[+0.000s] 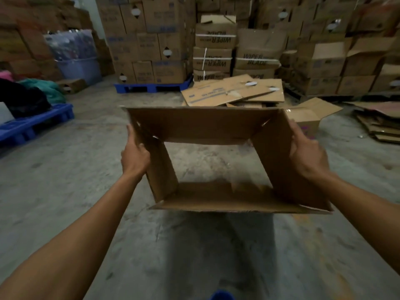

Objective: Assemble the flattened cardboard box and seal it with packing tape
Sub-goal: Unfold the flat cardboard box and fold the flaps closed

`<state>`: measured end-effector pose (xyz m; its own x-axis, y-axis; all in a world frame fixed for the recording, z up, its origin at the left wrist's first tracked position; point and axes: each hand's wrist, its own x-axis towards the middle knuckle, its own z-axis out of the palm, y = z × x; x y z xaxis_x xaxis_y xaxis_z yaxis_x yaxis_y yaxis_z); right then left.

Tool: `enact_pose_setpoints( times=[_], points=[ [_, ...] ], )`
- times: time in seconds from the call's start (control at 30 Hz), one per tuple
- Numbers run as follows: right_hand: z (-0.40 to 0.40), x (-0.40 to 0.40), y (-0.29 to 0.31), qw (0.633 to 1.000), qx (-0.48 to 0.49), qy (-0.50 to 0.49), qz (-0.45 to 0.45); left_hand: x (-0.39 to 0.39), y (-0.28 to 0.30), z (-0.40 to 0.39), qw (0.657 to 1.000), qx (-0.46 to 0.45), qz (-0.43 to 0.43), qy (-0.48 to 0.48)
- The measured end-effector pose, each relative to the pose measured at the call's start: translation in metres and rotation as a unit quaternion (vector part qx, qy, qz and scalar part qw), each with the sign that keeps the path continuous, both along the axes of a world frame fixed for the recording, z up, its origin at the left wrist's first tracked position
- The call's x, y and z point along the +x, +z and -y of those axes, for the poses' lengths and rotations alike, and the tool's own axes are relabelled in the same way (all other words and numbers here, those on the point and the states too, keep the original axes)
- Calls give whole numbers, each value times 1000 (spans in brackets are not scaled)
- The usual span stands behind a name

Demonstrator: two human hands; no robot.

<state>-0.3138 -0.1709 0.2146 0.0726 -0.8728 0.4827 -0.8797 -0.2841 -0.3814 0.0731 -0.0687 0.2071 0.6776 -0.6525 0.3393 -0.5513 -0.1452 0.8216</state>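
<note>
From the head camera, a box [216,126] is held up in the air over the concrete floor [75,169], at about the middle of the picture. It has been opened out into a square tube: four brown walls stand around an open middle, and the floor shows straight through it (neither the top nor the bottom is closed). The far wall is the tallest in view and the near wall lies low toward the camera.

The left hand [135,156] grips the left wall near its upper corner, the fingers wrapped over the edge and the thumb pressed on the inner face, so it is clamped on the cardboard. The right hand [307,152] holds the right wall from outside, palm flat against it and fingers curled over the top edge, likewise closed on the box. Both forearms reach in from the bottom corners.

Behind the box, flat sheets [233,90] of cardboard lie in a loose heap on the floor, and an open carton [309,115] sits just right of them. Stacked cartons [149,40] fill the back wall, some printed with "WIPER BLADE". One stack stands on a blue pallet [151,86]; a second pallet [36,124] at the left carries dark bundles. More flattened cardboard [381,124] lies at the right edge.
</note>
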Motion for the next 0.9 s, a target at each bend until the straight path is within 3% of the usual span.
enact_pose_setpoints(
  times=[0.2, 0.37, 0.5, 0.7, 0.9],
  points=[
    [35, 23, 64, 999, 26, -43, 1, -12, 67, 18, 980, 120, 126, -97],
    [42, 27, 80, 992, 96, -67, -47, -11, 99, 15, 963, 205, 110, -136],
    [43, 23, 66, 981, 165, -86, -50, 4, 95, 9, 964, 211, 78, -140],
    [44, 25, 33, 989, 128, -65, -37, 1, 75, 19, 978, 152, 64, -129],
    [48, 13, 29, 988, 143, -58, 12, -17, 60, 33, 975, 166, 93, -115]
  ],
)
